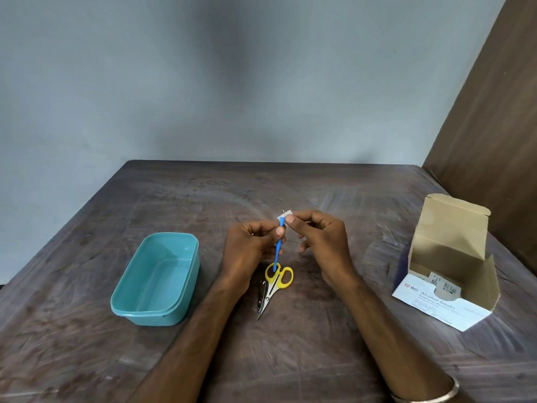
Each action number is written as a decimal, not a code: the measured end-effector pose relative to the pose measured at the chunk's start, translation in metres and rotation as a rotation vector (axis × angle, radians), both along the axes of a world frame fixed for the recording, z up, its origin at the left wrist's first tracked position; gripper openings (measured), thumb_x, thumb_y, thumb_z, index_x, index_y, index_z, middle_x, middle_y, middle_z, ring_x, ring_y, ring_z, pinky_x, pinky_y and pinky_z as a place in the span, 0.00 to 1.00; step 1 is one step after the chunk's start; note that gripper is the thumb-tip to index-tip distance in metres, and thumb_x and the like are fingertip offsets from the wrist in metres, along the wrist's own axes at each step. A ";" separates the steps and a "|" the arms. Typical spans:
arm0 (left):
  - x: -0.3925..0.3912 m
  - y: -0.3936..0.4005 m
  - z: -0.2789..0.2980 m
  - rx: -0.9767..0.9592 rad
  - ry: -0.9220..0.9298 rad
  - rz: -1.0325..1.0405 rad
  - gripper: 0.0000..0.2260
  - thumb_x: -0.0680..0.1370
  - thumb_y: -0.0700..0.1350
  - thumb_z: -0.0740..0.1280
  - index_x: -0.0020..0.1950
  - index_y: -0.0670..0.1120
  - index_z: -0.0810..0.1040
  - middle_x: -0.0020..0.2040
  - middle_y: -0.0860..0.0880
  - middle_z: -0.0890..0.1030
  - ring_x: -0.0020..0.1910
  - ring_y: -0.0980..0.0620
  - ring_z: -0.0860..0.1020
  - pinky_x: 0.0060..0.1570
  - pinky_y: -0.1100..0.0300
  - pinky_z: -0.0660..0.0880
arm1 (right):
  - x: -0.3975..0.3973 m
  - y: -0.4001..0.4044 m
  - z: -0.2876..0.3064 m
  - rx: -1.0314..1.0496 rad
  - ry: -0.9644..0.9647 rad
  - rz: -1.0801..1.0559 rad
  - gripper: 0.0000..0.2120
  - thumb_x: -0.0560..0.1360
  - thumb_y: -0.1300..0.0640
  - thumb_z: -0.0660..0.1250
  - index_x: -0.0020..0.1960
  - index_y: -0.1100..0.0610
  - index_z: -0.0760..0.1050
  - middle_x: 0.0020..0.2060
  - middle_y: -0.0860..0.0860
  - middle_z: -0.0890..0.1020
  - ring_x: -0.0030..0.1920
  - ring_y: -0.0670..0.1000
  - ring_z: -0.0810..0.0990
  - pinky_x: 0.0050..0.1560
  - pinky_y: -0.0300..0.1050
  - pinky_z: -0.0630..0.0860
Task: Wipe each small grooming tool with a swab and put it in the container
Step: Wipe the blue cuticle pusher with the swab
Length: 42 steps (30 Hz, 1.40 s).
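Above the desk [319, 344], the left hand [252, 248] pinches a thin blue tool [278, 251] while the right hand [316, 242] rubs its tip with a swab [283, 216]; next it probably goes into the empty teal container [157, 277].

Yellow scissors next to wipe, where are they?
The yellow scissors lie on the table at centre, below both hands, right of the teal container.

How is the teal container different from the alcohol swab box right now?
The teal container is rounded plastic sitting left of the hands; the alcohol swab box is angular printed cardboard on the right. The teal container shows only its bare inside, while the alcohol swab box holds packets. The teal container has no lid; the alcohol swab box has its flap raised. Both rest open on the wooden table.
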<state>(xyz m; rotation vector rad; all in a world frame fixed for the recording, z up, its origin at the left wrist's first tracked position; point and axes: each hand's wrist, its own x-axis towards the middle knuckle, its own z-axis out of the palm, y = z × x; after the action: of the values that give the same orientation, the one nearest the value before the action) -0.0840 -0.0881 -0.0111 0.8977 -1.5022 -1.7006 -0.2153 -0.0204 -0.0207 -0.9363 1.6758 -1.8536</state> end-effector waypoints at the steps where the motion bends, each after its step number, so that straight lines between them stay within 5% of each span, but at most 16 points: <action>1: 0.000 0.000 0.000 -0.013 0.002 0.007 0.04 0.75 0.39 0.72 0.48 0.40 0.85 0.39 0.41 0.85 0.36 0.44 0.82 0.35 0.57 0.81 | 0.000 0.000 0.000 -0.003 -0.013 0.006 0.02 0.73 0.56 0.76 0.44 0.51 0.87 0.37 0.58 0.85 0.32 0.54 0.75 0.34 0.52 0.74; 12: 0.000 0.001 0.001 -0.052 0.065 0.030 0.06 0.74 0.36 0.72 0.48 0.34 0.81 0.42 0.36 0.85 0.36 0.44 0.82 0.37 0.56 0.82 | -0.003 0.001 0.001 -0.034 -0.294 0.201 0.11 0.72 0.52 0.74 0.47 0.60 0.85 0.38 0.59 0.81 0.33 0.50 0.75 0.29 0.45 0.71; 19: 0.000 0.002 0.001 -0.095 0.045 0.014 0.05 0.74 0.36 0.73 0.46 0.35 0.81 0.39 0.38 0.85 0.33 0.48 0.82 0.36 0.57 0.81 | -0.004 0.001 -0.003 0.014 -0.219 0.287 0.12 0.72 0.56 0.74 0.53 0.60 0.85 0.39 0.60 0.78 0.32 0.48 0.72 0.28 0.43 0.73; 24: -0.001 0.003 0.001 -0.067 0.065 -0.004 0.08 0.73 0.36 0.74 0.48 0.33 0.80 0.38 0.39 0.84 0.32 0.49 0.81 0.33 0.59 0.80 | -0.003 0.000 -0.002 0.014 -0.161 0.246 0.06 0.79 0.60 0.68 0.48 0.57 0.84 0.35 0.54 0.80 0.33 0.49 0.72 0.28 0.43 0.72; 29: -0.003 -0.001 -0.007 -0.018 -0.026 -0.175 0.04 0.77 0.42 0.70 0.44 0.44 0.84 0.40 0.41 0.85 0.34 0.48 0.82 0.35 0.58 0.78 | -0.006 -0.001 0.001 -0.013 -0.183 0.154 0.10 0.82 0.57 0.62 0.45 0.56 0.79 0.35 0.51 0.75 0.36 0.51 0.72 0.32 0.45 0.70; 36: -0.005 -0.001 -0.007 -0.207 -0.118 -0.287 0.05 0.79 0.39 0.68 0.50 0.41 0.84 0.39 0.46 0.84 0.30 0.56 0.77 0.29 0.63 0.75 | -0.004 0.001 0.009 -0.074 -0.299 0.114 0.13 0.84 0.57 0.58 0.44 0.55 0.77 0.38 0.46 0.79 0.39 0.46 0.76 0.34 0.44 0.75; 42: -0.003 -0.002 -0.010 -0.308 -0.153 -0.224 0.06 0.77 0.39 0.70 0.42 0.41 0.84 0.33 0.48 0.82 0.30 0.53 0.76 0.31 0.60 0.74 | -0.001 0.001 0.007 -0.086 -0.234 0.194 0.12 0.80 0.53 0.63 0.43 0.57 0.80 0.38 0.50 0.79 0.41 0.49 0.76 0.33 0.46 0.78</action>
<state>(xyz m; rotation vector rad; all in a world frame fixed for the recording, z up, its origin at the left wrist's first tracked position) -0.0872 -0.0903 -0.0214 0.7303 -1.9660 -1.5190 -0.2162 -0.0191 -0.0140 -0.8458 1.3284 -1.8373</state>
